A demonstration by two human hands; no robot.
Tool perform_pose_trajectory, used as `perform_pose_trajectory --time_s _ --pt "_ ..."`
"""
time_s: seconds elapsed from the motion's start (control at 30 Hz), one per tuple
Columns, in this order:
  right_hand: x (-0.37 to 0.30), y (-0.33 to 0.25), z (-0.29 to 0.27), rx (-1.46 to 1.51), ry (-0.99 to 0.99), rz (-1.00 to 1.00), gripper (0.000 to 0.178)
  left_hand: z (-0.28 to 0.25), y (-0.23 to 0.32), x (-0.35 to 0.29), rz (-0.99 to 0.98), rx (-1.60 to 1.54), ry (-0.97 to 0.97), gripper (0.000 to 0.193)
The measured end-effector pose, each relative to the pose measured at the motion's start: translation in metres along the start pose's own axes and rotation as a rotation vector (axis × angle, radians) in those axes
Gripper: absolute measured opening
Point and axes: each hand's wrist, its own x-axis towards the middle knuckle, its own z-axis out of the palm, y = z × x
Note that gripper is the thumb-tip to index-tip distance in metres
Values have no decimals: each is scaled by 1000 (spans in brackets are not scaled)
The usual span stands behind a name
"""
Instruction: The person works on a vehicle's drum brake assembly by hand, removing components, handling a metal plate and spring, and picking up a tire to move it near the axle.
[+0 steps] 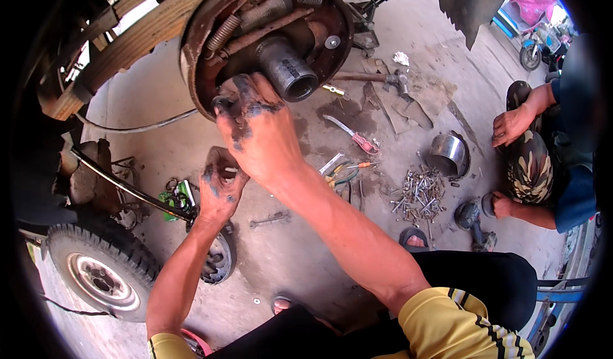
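A rusty drum brake assembly (255, 40) fills the upper middle, with coil springs, curved brake shoes and a thick dark axle tube (287, 68) sticking out of its centre. My right hand (255, 119), smeared with black grease, is closed at the lower left rim of the assembly, just below the tube. Its fingertips are bent around a small dark part there that I cannot make out. Slightly lower, my left hand (221, 183) is also greasy, its fingers curled in a pinch. Whatever they hold is mostly hidden.
On the concrete lie a hammer (396, 81), a red-handled knife (354, 135), pliers (341, 175), a wrench (271, 219) and a pile of bolts (418, 196). A metal cylinder (448, 155) stands beside a crouching person (533, 148). A wheel (102, 273) is at lower left.
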Motion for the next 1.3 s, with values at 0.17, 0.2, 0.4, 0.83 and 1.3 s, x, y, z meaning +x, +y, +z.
perform_pose_trajectory --time_s 0.17,0.2,0.4,0.83,1.3 --pt "-2 -4 4 59 66 71 25 -10 45 26 58 42 139 36" --pt "-2 -6 4 76 58 82 23 -11 50 30 58 79 166 39" --pt "-1 -7 4 44 28 131 25 -11 70 33 147 108 164 43" --pt "-5 -13 4 77 42 86 22 -31 75 24 96 215 161 41" --pt "-60 9 -9 160 121 -32 37 -42 78 25 140 105 240 32"
